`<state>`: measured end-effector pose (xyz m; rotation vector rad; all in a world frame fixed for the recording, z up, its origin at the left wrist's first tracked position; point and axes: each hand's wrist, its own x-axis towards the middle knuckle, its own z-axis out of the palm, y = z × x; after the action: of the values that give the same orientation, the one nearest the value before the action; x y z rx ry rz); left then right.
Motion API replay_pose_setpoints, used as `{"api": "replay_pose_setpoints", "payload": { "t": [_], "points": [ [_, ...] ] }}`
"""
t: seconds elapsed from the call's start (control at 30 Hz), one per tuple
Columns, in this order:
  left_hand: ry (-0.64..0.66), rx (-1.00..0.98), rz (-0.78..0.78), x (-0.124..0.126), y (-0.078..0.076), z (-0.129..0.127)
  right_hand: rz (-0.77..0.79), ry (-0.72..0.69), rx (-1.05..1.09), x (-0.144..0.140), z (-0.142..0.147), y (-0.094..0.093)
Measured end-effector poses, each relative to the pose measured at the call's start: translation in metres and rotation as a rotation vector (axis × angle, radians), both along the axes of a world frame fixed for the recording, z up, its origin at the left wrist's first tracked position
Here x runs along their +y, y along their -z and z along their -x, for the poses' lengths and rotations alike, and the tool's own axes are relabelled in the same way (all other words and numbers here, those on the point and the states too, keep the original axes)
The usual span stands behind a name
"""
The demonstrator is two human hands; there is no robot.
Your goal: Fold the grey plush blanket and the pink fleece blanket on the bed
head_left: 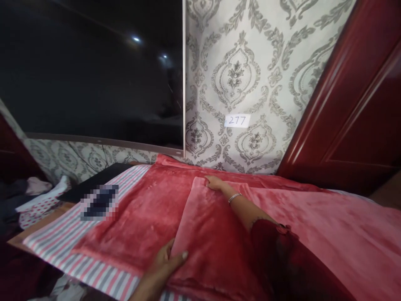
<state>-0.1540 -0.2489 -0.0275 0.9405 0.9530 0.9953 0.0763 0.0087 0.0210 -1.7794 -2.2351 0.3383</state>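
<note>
A red plush blanket [134, 217] lies spread on a striped cloth, with one part of it folded over into a flap [213, 234]. At the flap's near left edge is my left hand [164, 267], its thumb on top of the fabric and the other fingers partly hidden behind the edge. My right hand [214, 182], with a bangle [234, 197] at the wrist, pinches the flap's far left corner. The flap's edge runs nearly straight between both hands. A paler pink stretch of the blanket [326, 213] extends to the right.
The pink, grey and white striped cloth [62, 242] shows at the left, with a pixelated dark patch [99, 202] on it. Behind are a large black screen [94, 75], patterned wallpaper [236, 75] with a paper label [237, 121], and a dark red door [351, 104]. Clothes [44, 205] lie at left.
</note>
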Motion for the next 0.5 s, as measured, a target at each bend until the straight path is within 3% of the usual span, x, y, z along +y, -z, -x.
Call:
{"api": "replay_pose_setpoints", "payload": {
  "t": [0.13, 0.23, 0.3, 0.4, 0.5],
  "points": [
    [-0.078, 0.046, -0.045, 0.007, 0.028, 0.001, 0.136, -0.046, -0.033, 0.003, -0.004, -0.003],
    [-0.166, 0.126, -0.099, 0.013, 0.049, 0.002, 0.097, -0.023, -0.005, -0.003, -0.004, -0.003],
    [-0.207, 0.172, -0.117, 0.014, 0.055, 0.001, 0.030, -0.002, 0.041, -0.008, -0.004, -0.005],
    [-0.230, 0.207, -0.137, 0.012, 0.046, 0.002, -0.084, 0.029, 0.123, -0.012, -0.005, -0.022],
    [-0.301, 0.282, -0.169, 0.009, 0.015, 0.020, -0.197, 0.054, 0.194, -0.009, 0.002, -0.054]
  ]
}}
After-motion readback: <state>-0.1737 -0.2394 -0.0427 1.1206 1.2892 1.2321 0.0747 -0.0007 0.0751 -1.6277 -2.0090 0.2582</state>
